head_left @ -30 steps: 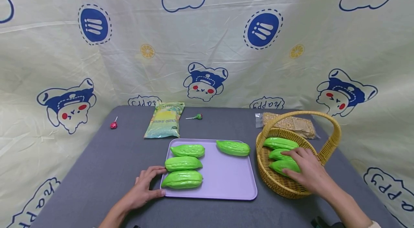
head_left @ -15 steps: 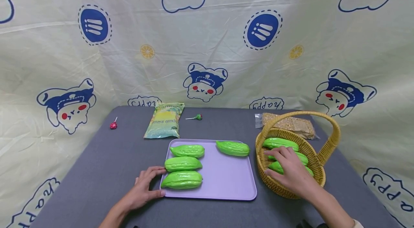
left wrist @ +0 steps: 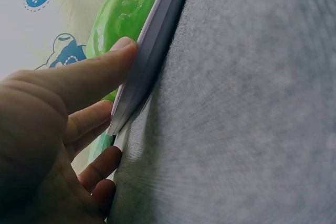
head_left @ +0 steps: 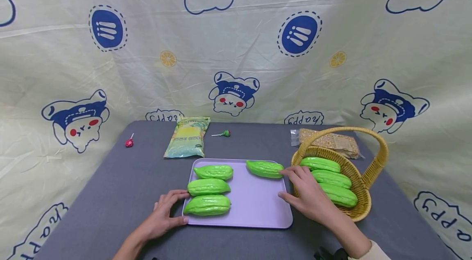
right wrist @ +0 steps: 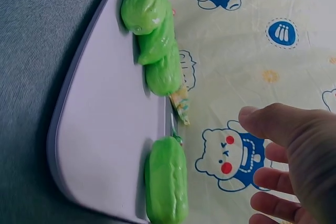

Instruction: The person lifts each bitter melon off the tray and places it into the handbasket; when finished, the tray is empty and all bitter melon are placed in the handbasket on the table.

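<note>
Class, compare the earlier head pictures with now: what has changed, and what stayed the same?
The right hand has moved left, from over the basket to the right edge of the tray, near the lone green gourd there, holding nothing. Whether it let go of anything is unclear. The left hand stays at the tray's left edge; four gourds remain on the tray, three gourds in the basket.

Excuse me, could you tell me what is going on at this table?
A person is handling green bitter melons between a wicker basket and a light purple tray. Their left hand rests against the tray's left edge. Their right hand is empty, above the tray's right edge, near a single melon in the far right corner. Three melons lie along the tray's left side, and three others are in the basket.
</note>
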### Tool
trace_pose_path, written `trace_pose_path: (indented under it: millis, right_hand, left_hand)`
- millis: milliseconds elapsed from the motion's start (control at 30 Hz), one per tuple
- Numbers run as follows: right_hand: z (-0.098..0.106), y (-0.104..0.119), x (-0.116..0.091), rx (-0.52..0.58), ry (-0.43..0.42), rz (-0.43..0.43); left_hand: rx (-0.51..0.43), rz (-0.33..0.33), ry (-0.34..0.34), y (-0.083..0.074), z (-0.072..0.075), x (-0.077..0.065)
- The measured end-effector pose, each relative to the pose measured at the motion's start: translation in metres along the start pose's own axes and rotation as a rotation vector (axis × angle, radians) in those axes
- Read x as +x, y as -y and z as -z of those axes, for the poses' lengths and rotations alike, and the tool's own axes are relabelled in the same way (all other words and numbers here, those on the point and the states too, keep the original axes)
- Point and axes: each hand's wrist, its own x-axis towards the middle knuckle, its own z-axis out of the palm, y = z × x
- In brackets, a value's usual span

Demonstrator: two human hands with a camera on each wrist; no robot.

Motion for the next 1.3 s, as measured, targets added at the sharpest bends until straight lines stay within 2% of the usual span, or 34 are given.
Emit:
trace_pose_path:
  millis: [233, 433, 667, 800, 1300]
  right_hand:
    - [-0.016, 0.008, 0.011, 0.011, 0.001, -0.032]
    - [-0.031, 0.014, 0.018, 0.014, -0.014, -0.058]
    - [-0.046, 0.014, 0.025, -0.013, -0.015, -0.113]
    - [-0.054, 0.013, 0.028, -0.022, -0.002, -0.148]
    - [-0.075, 0.003, 0.04, -0.021, -0.005, -0.196]
  left_hand:
    - [0.008, -0.051, -0.02, 0.002, -0.002, -0.001]
    - [0.003, -0.001, -0.001, 0.002, -0.001, 0.0]
    - [0.003, 0.017, 0.009, 0.001, -0.001, 0.0]
    - [0.005, 0.019, 0.012, 0.002, -0.001, 0.0]
    - [-0.004, 0.011, 0.004, 0.001, -0.001, 0.0]
